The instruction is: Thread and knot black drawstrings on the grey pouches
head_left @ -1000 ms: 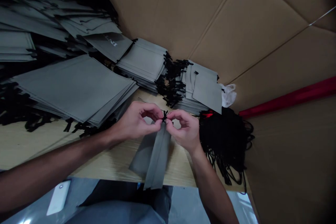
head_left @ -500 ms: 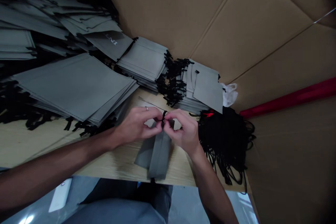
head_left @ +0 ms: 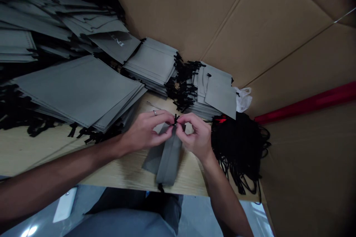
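A grey drawstring pouch (head_left: 168, 163) lies folded lengthwise near the table's front edge, with a black knot at its lower end. Over its upper end, my left hand (head_left: 151, 129) pinches a black cord (head_left: 175, 119) between thumb and forefinger; a ring sits on one finger. Facing it closely, my right hand (head_left: 196, 133) pinches the same cord from the other side. The cord forms a small knot with short ends sticking up between the fingertips. Part of the pouch's top is hidden behind my fingers.
Stacks of grey pouches (head_left: 75, 89) with black cord ends spread over the left. Two more stacks, a middle one (head_left: 152, 59) and a right one (head_left: 221, 92), stand behind my hands. A bundle of black cords (head_left: 240, 152) hangs over the right edge. Cardboard (head_left: 222, 18) walls the back.
My fingertips have shifted slightly right and up along the cord. The knot now shows as a small tied bunch with its ends up. The pouch has moved a little.
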The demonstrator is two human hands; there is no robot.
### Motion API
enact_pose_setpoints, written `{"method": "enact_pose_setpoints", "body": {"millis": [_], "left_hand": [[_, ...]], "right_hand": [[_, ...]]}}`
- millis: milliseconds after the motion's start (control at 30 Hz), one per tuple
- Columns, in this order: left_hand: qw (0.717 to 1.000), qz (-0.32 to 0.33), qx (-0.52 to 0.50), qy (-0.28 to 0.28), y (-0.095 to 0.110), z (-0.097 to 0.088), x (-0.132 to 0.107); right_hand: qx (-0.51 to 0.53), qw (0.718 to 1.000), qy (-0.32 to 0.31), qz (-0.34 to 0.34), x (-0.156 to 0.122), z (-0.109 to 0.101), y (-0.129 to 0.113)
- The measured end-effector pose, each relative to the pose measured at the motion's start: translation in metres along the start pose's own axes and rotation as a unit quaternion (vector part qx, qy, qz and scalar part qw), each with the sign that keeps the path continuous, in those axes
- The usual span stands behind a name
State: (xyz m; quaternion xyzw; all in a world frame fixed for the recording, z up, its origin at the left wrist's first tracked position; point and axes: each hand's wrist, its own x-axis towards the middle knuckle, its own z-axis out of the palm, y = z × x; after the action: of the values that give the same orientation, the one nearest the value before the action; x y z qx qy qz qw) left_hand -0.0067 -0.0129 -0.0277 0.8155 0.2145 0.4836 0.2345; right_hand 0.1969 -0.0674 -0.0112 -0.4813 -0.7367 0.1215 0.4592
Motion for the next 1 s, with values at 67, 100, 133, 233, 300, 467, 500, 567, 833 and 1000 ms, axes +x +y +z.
{"method": "enact_pose_setpoints", "body": {"millis": [67, 100, 133, 233, 300, 467, 500, 567, 833, 1000], "left_hand": [[0.997, 0.05, 0.053, 0.012, 0.0, 0.0, -0.001], [0.996, 0.063, 0.069, 0.015, -0.001, 0.001, -0.002], [0.994, 0.069, 0.077, 0.016, -0.001, 0.001, -0.002], [0.995, 0.069, 0.068, 0.008, -0.001, 0.002, -0.004], [0.998, 0.055, 0.04, 0.006, -0.001, 0.001, -0.003], [0.989, -0.077, -0.124, 0.005, 0.002, -0.002, 0.003], [0.98, -0.114, -0.166, 0.006, 0.002, -0.001, 0.005], [0.958, -0.173, -0.23, 0.011, 0.002, 0.0, 0.007], [0.981, -0.131, -0.14, 0.001, 0.002, 0.001, 0.003], [0.998, -0.047, -0.045, 0.002, 0.001, -0.003, 0.001]], "right_hand": [[-0.023, 0.999, -0.007, -0.025, 0.0, -0.001, -0.002], [-0.028, 0.999, -0.012, -0.035, 0.001, -0.001, -0.003], [-0.031, 0.998, -0.017, -0.043, 0.001, -0.001, -0.004], [-0.028, 0.998, -0.03, -0.052, 0.002, -0.002, -0.005], [-0.026, 0.998, -0.032, -0.051, 0.002, -0.002, -0.005], [0.009, 1.0, -0.001, -0.008, 0.0, 0.0, -0.004], [0.028, 1.0, 0.007, 0.005, -0.001, 0.001, -0.004], [0.059, 0.998, 0.02, 0.025, -0.001, 0.002, -0.003], [0.01, 1.0, 0.016, 0.018, 0.0, 0.0, -0.003], [-0.018, 1.0, 0.009, -0.016, 0.0, 0.001, -0.005]]}}
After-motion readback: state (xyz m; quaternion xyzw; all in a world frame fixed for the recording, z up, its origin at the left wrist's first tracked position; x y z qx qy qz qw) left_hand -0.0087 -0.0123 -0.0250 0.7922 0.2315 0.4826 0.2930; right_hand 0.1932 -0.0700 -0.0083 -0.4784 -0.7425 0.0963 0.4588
